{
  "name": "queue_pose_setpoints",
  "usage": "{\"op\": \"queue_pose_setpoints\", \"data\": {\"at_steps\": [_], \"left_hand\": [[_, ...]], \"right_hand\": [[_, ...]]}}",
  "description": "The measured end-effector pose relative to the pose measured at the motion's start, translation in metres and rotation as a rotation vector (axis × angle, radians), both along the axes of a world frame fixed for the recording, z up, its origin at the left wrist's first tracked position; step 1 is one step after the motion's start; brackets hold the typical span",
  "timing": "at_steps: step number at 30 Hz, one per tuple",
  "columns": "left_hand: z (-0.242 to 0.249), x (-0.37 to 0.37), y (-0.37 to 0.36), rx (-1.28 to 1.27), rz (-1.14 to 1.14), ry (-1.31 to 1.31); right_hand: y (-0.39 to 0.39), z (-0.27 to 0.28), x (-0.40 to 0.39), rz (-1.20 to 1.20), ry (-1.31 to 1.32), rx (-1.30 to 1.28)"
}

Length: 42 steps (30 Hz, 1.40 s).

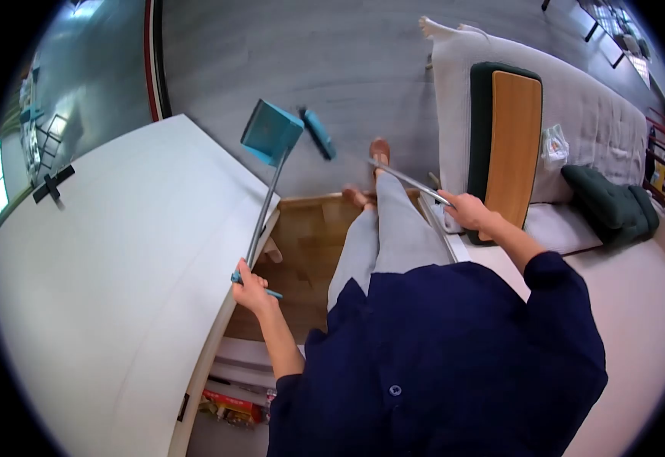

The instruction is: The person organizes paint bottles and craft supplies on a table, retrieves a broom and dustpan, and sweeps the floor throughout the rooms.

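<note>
My left hand (251,289) is closed around the upper end of a long-handled dustpan (273,131). Its grey pole slants up and away to a teal pan over the grey floor, beside the white door. Closed on the metal pole of a broom is my right hand (466,210). The teal broom head (318,134) is just right of the pan, with a small gap between them. The pole's far part is blurred or hidden near my shoe, so I cannot see where it joins the head.
A white door (119,266) stands at the left, with a black handle (54,184). On the right, a light-covered sofa (454,99) bears a wooden board (514,145), a dark green cushion (614,207) and a small plastic packet (554,146). Brown wood flooring (294,236) lies by my feet.
</note>
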<state>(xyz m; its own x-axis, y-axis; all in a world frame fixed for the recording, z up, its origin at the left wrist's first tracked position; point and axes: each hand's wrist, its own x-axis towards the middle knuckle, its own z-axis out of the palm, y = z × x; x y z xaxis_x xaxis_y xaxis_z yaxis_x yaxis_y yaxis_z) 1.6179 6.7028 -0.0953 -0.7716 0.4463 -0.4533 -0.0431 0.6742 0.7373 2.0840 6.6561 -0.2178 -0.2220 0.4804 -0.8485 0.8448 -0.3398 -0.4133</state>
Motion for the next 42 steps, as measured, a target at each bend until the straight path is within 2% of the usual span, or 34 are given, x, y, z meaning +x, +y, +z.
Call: {"op": "queue_pose_setpoints", "data": {"at_steps": [3,5,7,9,11,12,13,14,15,16,17,18,20,23,27,28,29,31,33,35,37,40,42], "left_hand": [[-0.004,0.001,-0.003,0.047,0.034,0.0],[-0.007,-0.004,-0.007,0.069,0.004,0.041],[-0.014,-0.009,-0.004,0.096,-0.049,0.096],[-0.01,-0.01,-0.003,0.114,-0.059,0.103],[-0.009,-0.013,-0.001,0.14,-0.019,0.069],[-0.014,-0.02,-0.005,0.146,-0.034,0.064],[-0.016,-0.024,-0.007,0.147,-0.04,0.067],[-0.019,-0.025,-0.008,0.148,-0.048,0.064],[-0.024,-0.025,-0.007,0.149,-0.054,0.057],[-0.028,-0.022,-0.006,0.152,-0.064,0.066],[-0.033,-0.022,-0.008,0.147,-0.079,0.039],[-0.039,-0.024,-0.01,0.138,-0.094,0.016],[-0.054,-0.024,-0.01,0.112,-0.106,-0.005],[-0.068,-0.004,0.002,0.057,-0.152,-0.012],[-0.098,0.046,0.033,-0.014,-0.2,-0.026],[-0.131,0.049,0.03,-0.032,-0.272,0.064],[-0.151,0.061,0.036,-0.028,-0.27,0.038],[-0.13,0.108,0.074,-0.143,-0.252,-0.067],[-0.144,0.142,0.096,-0.113,-0.28,-0.144],[-0.163,0.165,0.109,-0.099,-0.33,-0.292],[-0.162,0.186,0.121,-0.142,-0.377,-0.41],[-0.185,0.182,0.121,-0.368,-0.633,-0.308],[-0.155,0.208,0.148,-0.435,-0.819,0.209]], "right_hand": [[0.032,-0.007,-0.045,0.254,0.096,-0.051],[0.021,-0.071,-0.088,0.407,0.136,0.018],[0.041,-0.094,-0.134,0.467,0.22,0.145],[0.055,-0.116,-0.175,0.584,0.132,0.246],[0.079,-0.131,-0.188,0.498,0.029,0.21],[0.099,-0.129,-0.177,0.463,0.083,0.216],[0.122,-0.117,-0.168,0.526,0.007,0.249],[0.142,-0.125,-0.15,0.495,-0.017,0.198],[0.163,-0.1,-0.132,0.462,-0.098,0.2],[0.184,-0.1,-0.107,0.497,-0.178,0.176],[0.2,-0.098,-0.081,0.51,-0.257,0.239],[0.22,-0.072,-0.064,0.527,-0.318,0.239],[0.246,-0.074,-0.017,0.468,-0.4,0.406],[0.287,-0.058,0.025,0.475,-0.445,0.481],[0.334,-0.077,0.067,0.406,-0.441,0.564],[0.337,-0.08,0.075,0.376,-0.401,0.561],[0.334,-0.08,0.083,0.338,-0.361,0.55],[0.317,-0.066,0.084,0.236,-0.296,0.416],[0.293,-0.038,0.083,0.141,-0.223,0.359],[0.266,-0.041,0.091,0.019,-0.144,0.407],[0.241,-0.038,0.089,0.022,-0.098,0.487],[0.223,-0.022,0.082,0.008,-0.074,0.489],[0.22,-0.008,0.078,-0.002,-0.019,0.515]]}}
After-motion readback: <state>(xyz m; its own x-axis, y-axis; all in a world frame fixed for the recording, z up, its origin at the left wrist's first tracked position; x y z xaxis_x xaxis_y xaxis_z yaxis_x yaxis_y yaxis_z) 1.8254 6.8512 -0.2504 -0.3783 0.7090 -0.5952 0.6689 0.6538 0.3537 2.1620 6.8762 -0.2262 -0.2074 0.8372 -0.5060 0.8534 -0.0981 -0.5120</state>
